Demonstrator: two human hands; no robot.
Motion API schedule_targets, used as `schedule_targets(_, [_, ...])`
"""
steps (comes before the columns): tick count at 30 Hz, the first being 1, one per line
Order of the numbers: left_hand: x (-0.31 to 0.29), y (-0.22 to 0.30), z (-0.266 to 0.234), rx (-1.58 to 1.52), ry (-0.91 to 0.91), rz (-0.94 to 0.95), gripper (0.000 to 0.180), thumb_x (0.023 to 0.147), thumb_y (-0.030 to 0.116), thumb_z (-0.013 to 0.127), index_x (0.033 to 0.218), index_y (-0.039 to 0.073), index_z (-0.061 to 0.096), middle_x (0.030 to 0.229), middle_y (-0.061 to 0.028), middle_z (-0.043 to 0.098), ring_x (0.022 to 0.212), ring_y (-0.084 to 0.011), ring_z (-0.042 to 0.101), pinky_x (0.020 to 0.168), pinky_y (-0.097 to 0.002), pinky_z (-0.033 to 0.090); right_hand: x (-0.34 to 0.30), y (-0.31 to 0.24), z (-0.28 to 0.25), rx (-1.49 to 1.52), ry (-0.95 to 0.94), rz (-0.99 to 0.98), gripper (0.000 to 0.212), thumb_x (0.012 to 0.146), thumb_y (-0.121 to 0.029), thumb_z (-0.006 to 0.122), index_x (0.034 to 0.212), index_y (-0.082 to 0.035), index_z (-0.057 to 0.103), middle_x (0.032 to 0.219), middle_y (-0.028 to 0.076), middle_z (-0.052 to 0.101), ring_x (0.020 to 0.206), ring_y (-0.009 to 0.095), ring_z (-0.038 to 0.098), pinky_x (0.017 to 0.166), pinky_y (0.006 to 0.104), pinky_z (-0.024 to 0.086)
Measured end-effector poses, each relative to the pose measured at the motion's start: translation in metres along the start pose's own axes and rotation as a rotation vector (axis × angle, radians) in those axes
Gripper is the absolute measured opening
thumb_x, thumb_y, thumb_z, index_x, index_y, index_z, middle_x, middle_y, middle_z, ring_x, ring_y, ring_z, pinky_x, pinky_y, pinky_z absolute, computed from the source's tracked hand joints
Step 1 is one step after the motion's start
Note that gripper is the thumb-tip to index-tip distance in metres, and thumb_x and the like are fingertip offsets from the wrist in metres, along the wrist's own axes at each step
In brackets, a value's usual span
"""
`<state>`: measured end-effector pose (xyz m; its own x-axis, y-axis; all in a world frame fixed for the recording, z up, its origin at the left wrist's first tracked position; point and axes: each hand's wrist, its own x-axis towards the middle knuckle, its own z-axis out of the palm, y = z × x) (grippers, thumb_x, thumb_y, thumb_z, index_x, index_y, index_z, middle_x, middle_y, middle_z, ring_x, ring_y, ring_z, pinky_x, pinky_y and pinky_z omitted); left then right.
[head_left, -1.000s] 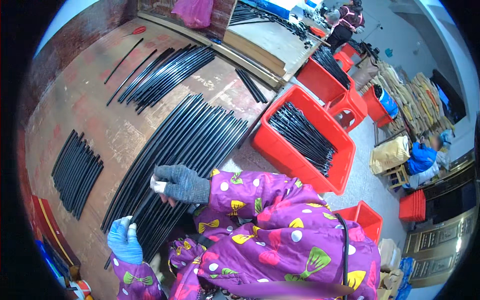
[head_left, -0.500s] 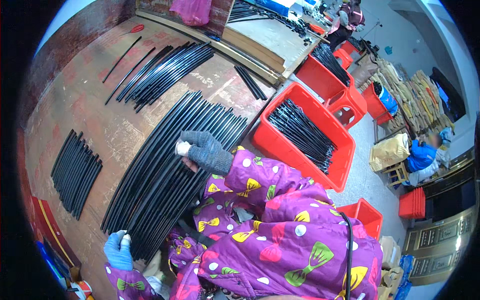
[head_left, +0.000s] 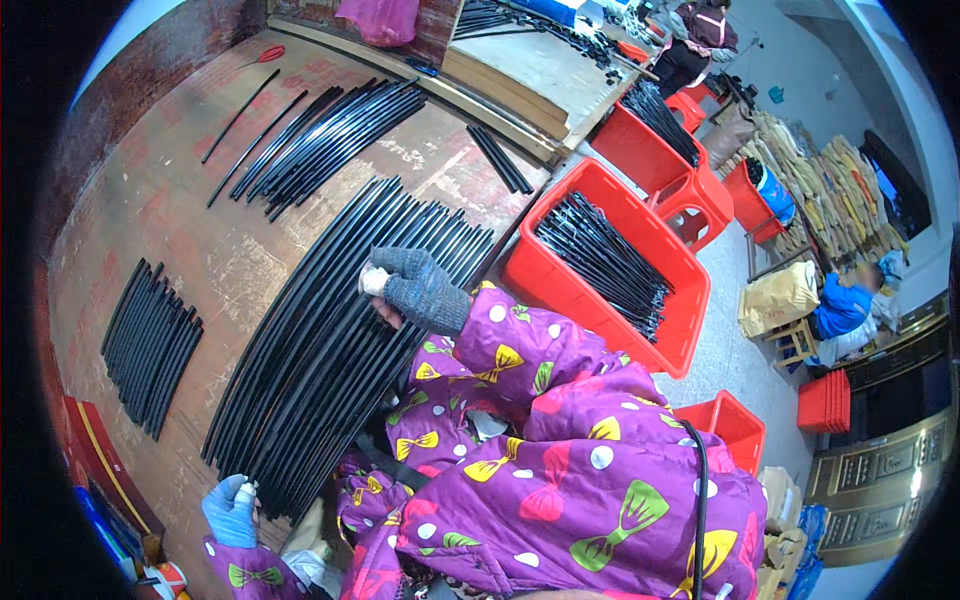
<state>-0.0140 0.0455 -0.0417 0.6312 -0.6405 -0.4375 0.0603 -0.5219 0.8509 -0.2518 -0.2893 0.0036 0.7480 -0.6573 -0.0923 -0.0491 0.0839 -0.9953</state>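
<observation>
Main rods [head_left: 312, 340]: on table [head_left: 130, 225], between left batch [head_left: 151, 348] and crate [head_left: 690, 285]
Left batch: on table, apart
Far batch [head_left: 335, 145]: on table, behind main rods
Crate: right of table, crate rods [head_left: 605, 262] inside
Stool [head_left: 702, 190]: just behind crate

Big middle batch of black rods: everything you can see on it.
The big middle batch of black rods is many long, slim pieces with a glossy sheen, plastic or coated metal by look. They lie roughly parallel on the worn brown table, upper ends staggered, bowed perhaps by the lens. The gloved right hand is over the batch, the gloved left hand at its lower-left ends; contact is unclear.
</observation>
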Motion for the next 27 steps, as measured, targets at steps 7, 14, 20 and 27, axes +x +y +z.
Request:
schedule_targets(7, [-0.009, 0.003, 0.009, 0.284, 0.143, 0.411, 0.014, 0.074, 0.000, 0.056, 0.088, -0.001, 0.059, 0.074, -0.0055, 0.058, 0.060, -0.0109, 0.052, 0.054, -0.0237, 0.043, 0.003, 0.006, -0.002, -0.074, 0.047, 0.005, 0.016, 0.083, -0.015, 0.050, 0.074, -0.002, 0.052, 0.053, 0.003, 0.049, 0.040, 0.010, 0.049, 0.037, 0.0229, 0.039])
schedule_targets(14, [-0.018, 0.017, 0.009, 0.575, 0.291, 0.755, 0.017, 0.073, -0.002, 0.056, 0.090, -0.001, 0.058, 0.082, -0.0084, 0.056, 0.074, -0.0169, 0.053, 0.066, -0.0291, 0.042, 0.003, 0.007, -0.007, 0.034, 0.057, 0.018, 0.014, 0.082, -0.013, 0.050, 0.075, -0.002, 0.052, 0.052, 0.003, 0.048, 0.040, 0.010, 0.048, 0.037, 0.0234, 0.039])
schedule_targets(20, [-0.014, 0.018, 0.012, 0.204, 0.126, 0.338, 0.013, 0.073, -0.002, 0.056, 0.086, -0.003, 0.058, 0.071, -0.0092, 0.056, 0.055, -0.0139, 0.051, 0.048, -0.0258, 0.040, 0.007, 0.013, -0.013, 0.053, 0.020, -0.034, 0.014, 0.082, -0.013, 0.050, 0.074, -0.002, 0.051, 0.052, 0.003, 0.048, 0.041, 0.009, 0.049, 0.037, 0.0232, 0.039])
schedule_targets(27, [-0.014, 0.022, 0.017, -0.075, -0.135, -0.083, 0.016, 0.069, 0.001, 0.059, 0.083, -0.006, 0.056, 0.058, -0.0107, 0.056, 0.038, -0.0128, 0.048, 0.034, -0.0228, 0.036, -0.004, -0.002, 0.003, 0.034, -0.103, -0.029, 0.011, 0.082, -0.014, 0.051, 0.079, -0.003, 0.050, 0.055, 0.002, 0.050, 0.043, 0.009, 0.050, 0.038, 0.0228, 0.042])
